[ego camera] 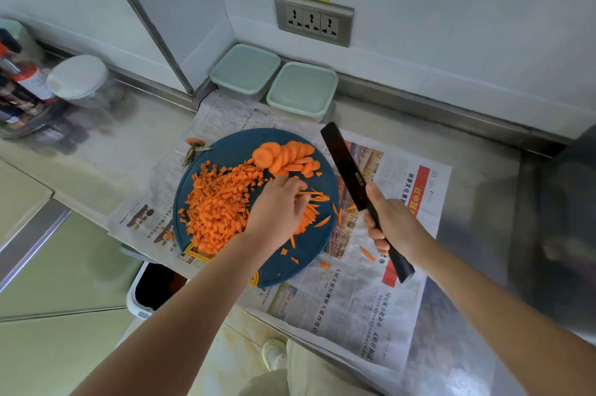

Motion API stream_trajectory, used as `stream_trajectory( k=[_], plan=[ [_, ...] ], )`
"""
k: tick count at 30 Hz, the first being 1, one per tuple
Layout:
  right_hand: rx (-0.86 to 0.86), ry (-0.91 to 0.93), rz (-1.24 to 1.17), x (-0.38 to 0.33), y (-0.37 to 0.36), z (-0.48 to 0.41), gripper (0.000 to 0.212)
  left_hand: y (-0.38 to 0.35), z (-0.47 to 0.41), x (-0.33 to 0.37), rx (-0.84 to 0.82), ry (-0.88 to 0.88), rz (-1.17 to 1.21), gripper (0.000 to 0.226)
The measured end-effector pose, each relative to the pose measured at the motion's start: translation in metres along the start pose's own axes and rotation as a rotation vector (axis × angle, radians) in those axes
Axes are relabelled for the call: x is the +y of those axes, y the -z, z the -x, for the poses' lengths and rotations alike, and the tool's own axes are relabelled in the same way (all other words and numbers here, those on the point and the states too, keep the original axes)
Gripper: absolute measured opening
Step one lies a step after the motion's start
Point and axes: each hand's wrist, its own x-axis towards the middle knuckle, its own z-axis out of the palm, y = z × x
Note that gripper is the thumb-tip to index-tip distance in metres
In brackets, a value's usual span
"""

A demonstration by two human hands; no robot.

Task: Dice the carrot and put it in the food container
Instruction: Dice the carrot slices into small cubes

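done: diced carrot (pixel 219 205) on board's (pixel 225 144) left | to do: slices (pixel 287 155) at far edge, strips (pixel 314 202) my left hand (pixel 277 211) bunches | right hand (pixel 390 221) grips knife (pixel 346 165) | food containers (pixel 301 90) lidded, unfilled

The person wears light khaki trousers (pixel 317 374) and a pale off-white shoe (pixel 273 353), forearms (pixel 193 299) bare.

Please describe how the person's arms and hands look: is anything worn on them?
The left forearm and the right forearm are bare, no sleeve in view. The left hand and the right hand wear no gloves. I see no watch, bracelet or ring.
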Motion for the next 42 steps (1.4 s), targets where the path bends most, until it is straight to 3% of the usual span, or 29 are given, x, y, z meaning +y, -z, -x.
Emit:
stream_trajectory(
  k=[4,7,13,28,31,34,37,42],
  plan=[
    [0.013,0.003,-0.008,0.004,0.002,-0.001,0.065,-0.021,-0.015,0.008,-0.192,-0.23,-0.214,0.057],
    [0.015,-0.007,-0.016,0.008,0.003,-0.001,0.065,-0.03,-0.011,0.003,-0.271,-0.332,-0.306,0.065],
    [0.01,-0.005,0.004,0.011,0.001,-0.002,0.064,-0.03,-0.002,-0.022,-0.041,-0.492,-0.226,0.031],
    [0.004,-0.018,0.009,0.014,0.002,0.001,0.063,-0.008,0.009,-0.026,-0.2,-0.471,-0.166,0.022],
    [-0.024,-0.008,0.023,0.019,-0.002,0.004,0.061,-0.013,0.021,-0.024,-0.089,-0.347,-0.1,0.037],
    [-0.055,-0.013,0.034,0.025,-0.006,0.005,0.06,-0.021,0.036,0.002,0.072,0.072,-0.002,0.059],
    [-0.071,0.0,0.041,0.028,-0.009,0.006,0.06,-0.039,0.041,0.032,0.045,0.435,0.106,0.078],
    [-0.07,0.015,0.015,0.029,-0.011,0.009,0.061,-0.067,0.032,0.041,0.24,0.573,0.079,0.075]
  ],
)
